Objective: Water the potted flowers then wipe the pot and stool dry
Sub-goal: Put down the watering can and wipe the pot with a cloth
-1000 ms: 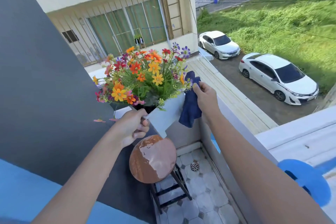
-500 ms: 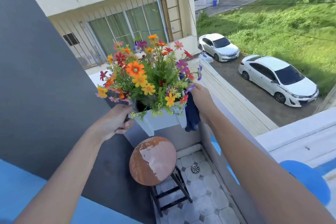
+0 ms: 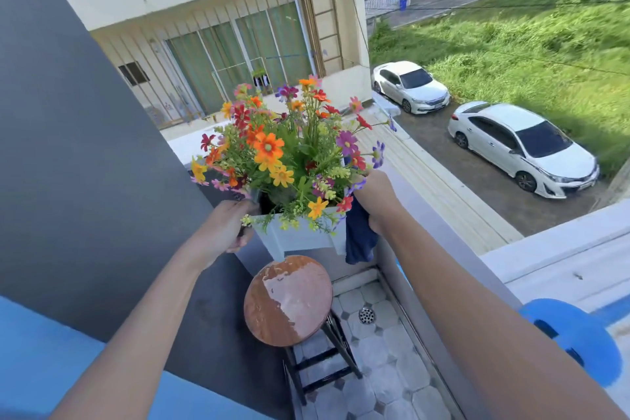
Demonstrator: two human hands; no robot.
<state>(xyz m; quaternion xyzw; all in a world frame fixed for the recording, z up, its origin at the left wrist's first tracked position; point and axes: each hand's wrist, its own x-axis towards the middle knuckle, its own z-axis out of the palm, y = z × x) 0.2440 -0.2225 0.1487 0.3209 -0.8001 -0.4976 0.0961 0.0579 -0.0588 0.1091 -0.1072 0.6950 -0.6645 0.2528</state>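
Flower pot (image 3: pixel 300 235): we hold this white square planter up in the air, directly above the stool, not touching it; it sits close to upright with one lower corner pointing down toward the seat.
Flowers (image 3: pixel 286 150): a thick bunch of orange, red, yellow, pink and purple blooms with green leaves stands in the pot and spills over its rim, high above the stool.
Left hand (image 3: pixel 226 227): our fingers are clenched on the pot's left rim, up and to the left of the stool.
Right hand (image 3: pixel 376 196): we press it to the pot's right side with a dark blue cloth (image 3: pixel 359 239) pinched between palm and pot; the cloth's loose end hangs down toward the stool's far right edge.
Stool (image 3: pixel 288 300): round brown wooden seat on dark legs; a wet, shiny patch covers its right half.
Floor (image 3: pixel 385 382): pale tiles under the stool, with a round metal drain (image 3: pixel 367 315) just right of the seat.
Blue plastic object (image 3: pixel 576 337): well to the right of the stool, on the ledge; we cannot tell what it is.
Wall (image 3: pixel 85 164): dark grey, left of the stool.
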